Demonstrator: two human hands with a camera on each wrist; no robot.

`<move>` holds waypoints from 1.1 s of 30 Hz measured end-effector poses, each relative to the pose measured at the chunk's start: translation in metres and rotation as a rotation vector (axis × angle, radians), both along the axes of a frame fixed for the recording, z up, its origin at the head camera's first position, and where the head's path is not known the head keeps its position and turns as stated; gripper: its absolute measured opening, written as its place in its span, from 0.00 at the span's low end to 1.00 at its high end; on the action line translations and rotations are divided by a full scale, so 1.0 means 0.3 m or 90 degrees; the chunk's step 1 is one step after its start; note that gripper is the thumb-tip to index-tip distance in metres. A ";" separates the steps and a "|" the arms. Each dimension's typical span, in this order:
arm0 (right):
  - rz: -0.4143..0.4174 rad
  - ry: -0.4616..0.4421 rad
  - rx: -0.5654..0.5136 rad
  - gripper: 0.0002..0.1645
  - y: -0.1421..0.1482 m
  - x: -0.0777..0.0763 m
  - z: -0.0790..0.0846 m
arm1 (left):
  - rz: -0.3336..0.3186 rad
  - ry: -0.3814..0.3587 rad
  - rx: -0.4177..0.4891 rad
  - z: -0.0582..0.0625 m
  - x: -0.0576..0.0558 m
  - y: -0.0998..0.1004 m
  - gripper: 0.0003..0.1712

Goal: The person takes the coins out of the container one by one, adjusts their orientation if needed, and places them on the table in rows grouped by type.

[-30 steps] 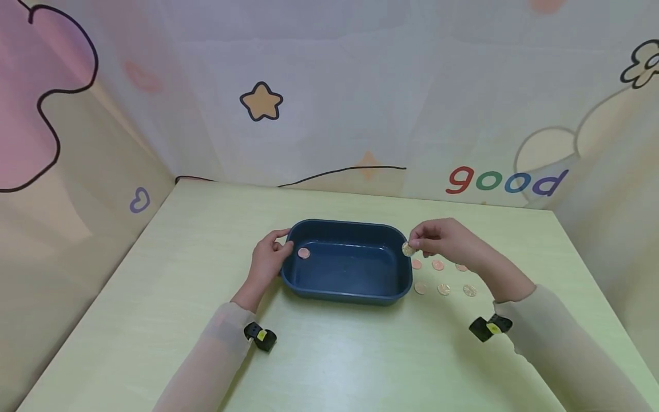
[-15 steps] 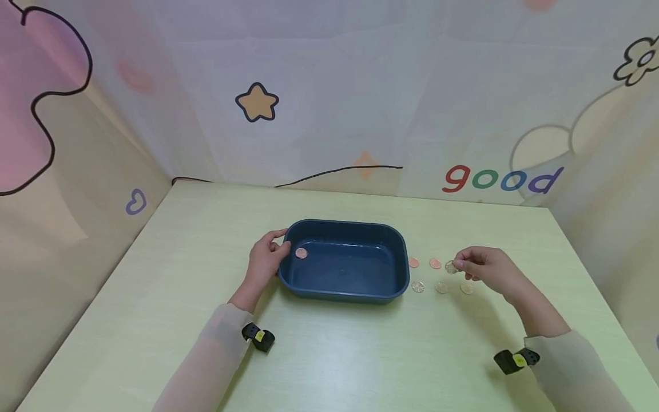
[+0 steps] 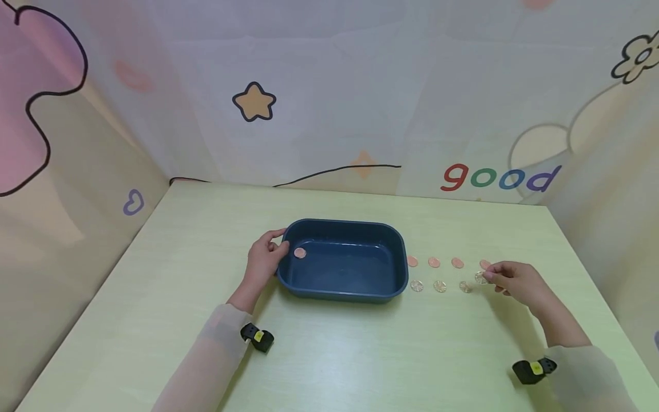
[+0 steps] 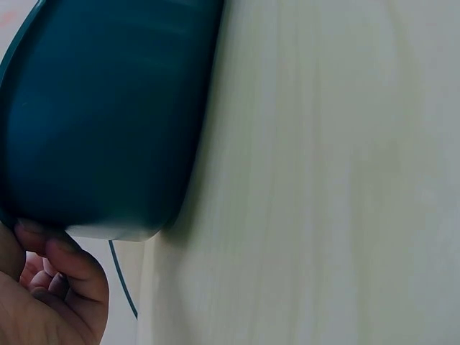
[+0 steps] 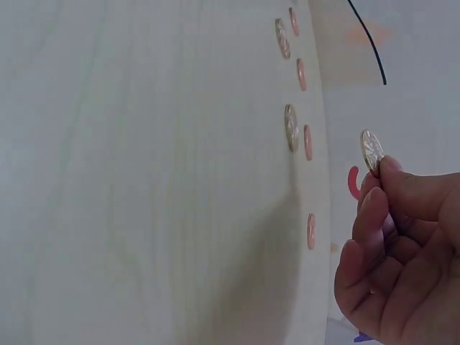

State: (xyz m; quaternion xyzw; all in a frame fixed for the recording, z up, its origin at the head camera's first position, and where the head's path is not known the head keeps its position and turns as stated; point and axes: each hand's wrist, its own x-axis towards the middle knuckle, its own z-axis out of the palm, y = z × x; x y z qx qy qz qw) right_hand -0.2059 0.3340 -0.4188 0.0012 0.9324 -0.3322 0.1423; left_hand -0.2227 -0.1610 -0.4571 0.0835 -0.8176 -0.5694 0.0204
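Note:
A dark blue rectangular basin stands on the table with one copper-coloured coin inside at its left end. My left hand grips the basin's left end, thumb at the rim. Between thumb and fingers my right hand pinches a gold-coloured coin, raised above the table to the basin's right. Close by lie two rows of coins. Several copper-coloured coins form the far row. The near row has three gold-coloured coins.
The pale green table extends to both sides and in front of the basin. A printed cloth with a star and the word "good" hangs behind and at the sides.
My right hand has moved from the basin's right rim rightward and nearer, still pinching the gold-coloured coin, to the far end of the coin rows. The left hand keeps its grip on the basin.

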 end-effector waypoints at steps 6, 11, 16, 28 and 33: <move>-0.004 -0.015 0.020 0.20 0.049 -0.001 -0.026 | 0.002 -0.003 -0.006 0.003 0.003 -0.001 0.24; -0.006 -0.014 0.040 0.20 0.072 -0.012 -0.041 | 0.002 0.000 -0.003 0.004 0.002 -0.003 0.25; -0.003 -0.005 0.068 0.19 0.089 -0.019 -0.049 | 0.002 0.001 -0.001 0.004 0.000 -0.001 0.24; 0.027 0.014 0.124 0.17 0.114 -0.043 -0.051 | 0.002 0.001 -0.003 0.012 0.001 0.002 0.24; 0.035 0.017 0.140 0.16 0.113 -0.051 -0.053 | 0.001 0.003 0.003 0.014 0.002 0.003 0.24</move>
